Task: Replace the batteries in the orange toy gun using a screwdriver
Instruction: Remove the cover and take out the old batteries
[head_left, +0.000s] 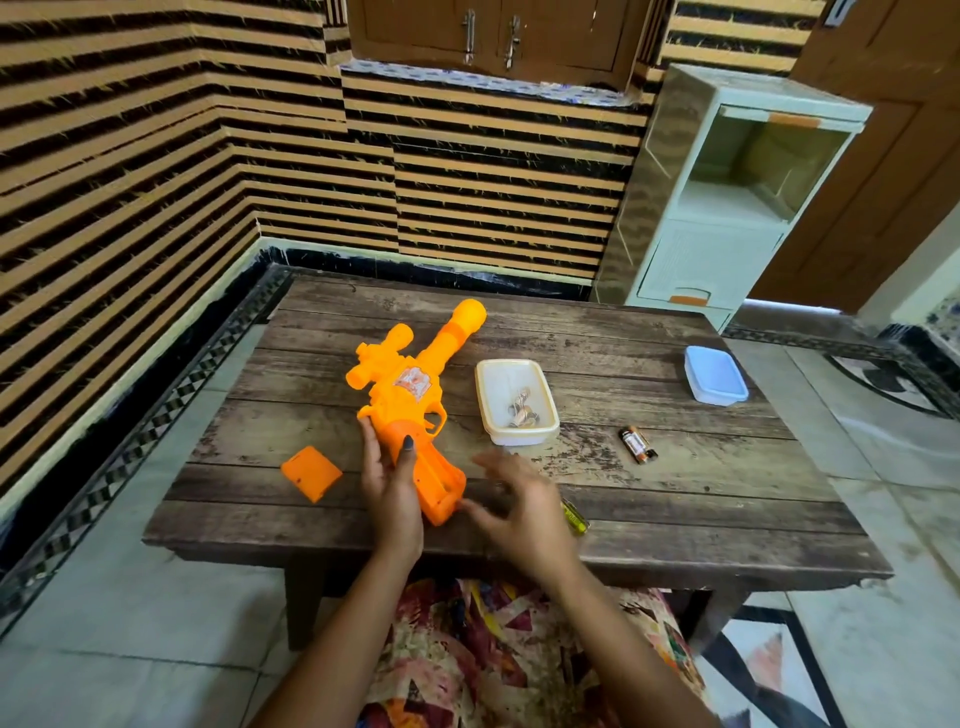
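Note:
The orange toy gun (410, 395) lies on the wooden table (675, 499), barrel pointing away. My left hand (392, 483) grips its handle, thumb on top. The battery compartment in the handle (441, 486) is uncovered, and its orange cover (310, 473) lies to the left. My right hand (524, 506) hovers just right of the handle with fingers spread, blurred and holding nothing. A screwdriver with a yellow handle (575, 518) peeks out from under that hand. Batteries (638, 444) lie on the table to the right.
An uncovered white box (517, 402) holding several batteries sits right of the gun. Its blue lid (716, 375) rests near the far right edge. A white plastic drawer cabinet (727, 208) stands behind the table. Striped walls close off the back and left.

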